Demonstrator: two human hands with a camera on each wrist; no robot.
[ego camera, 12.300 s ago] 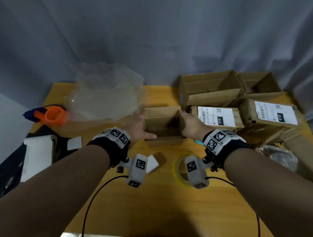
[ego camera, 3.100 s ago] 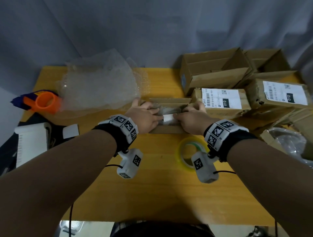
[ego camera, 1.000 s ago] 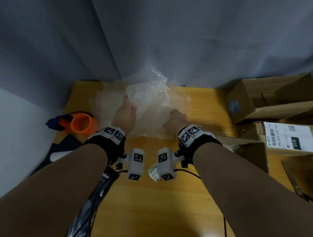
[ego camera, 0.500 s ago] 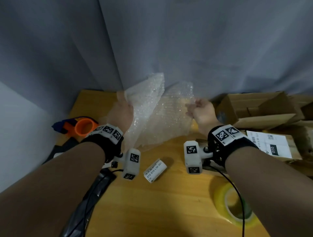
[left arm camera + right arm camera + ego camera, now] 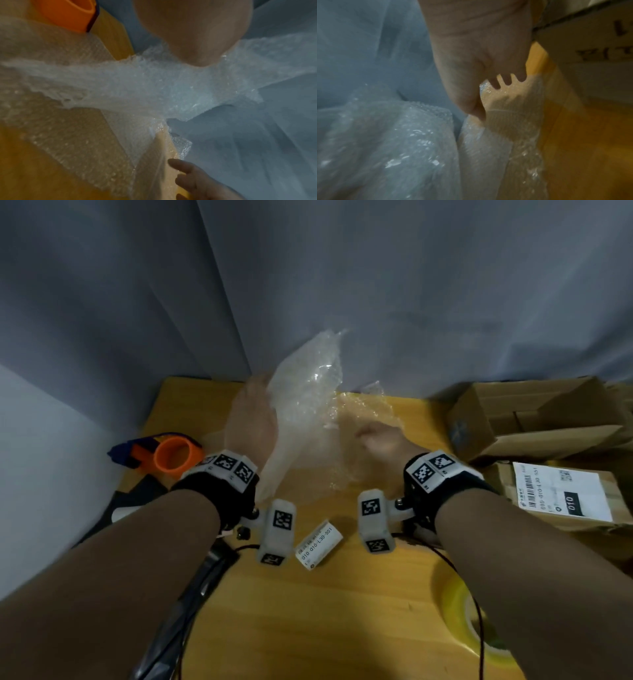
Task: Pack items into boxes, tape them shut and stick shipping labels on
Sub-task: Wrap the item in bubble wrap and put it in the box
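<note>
Two hands on one sheet of bubble wrap (image 5: 308,412), lifted off the table (image 5: 325,611) at twelve o'clock. My left hand (image 5: 251,419) holds its raised edge, though I cannot tell how those fingers lie; the right hand (image 5: 383,440) has fingers (image 5: 508,79) loosely spread against the film, pinching nothing I can see. The risk as I judge it: slick, floppy wrap slipping free at three o'clock, or a trailing corner sweeping the label roll (image 5: 318,544) at six o'clock off the table.
</note>
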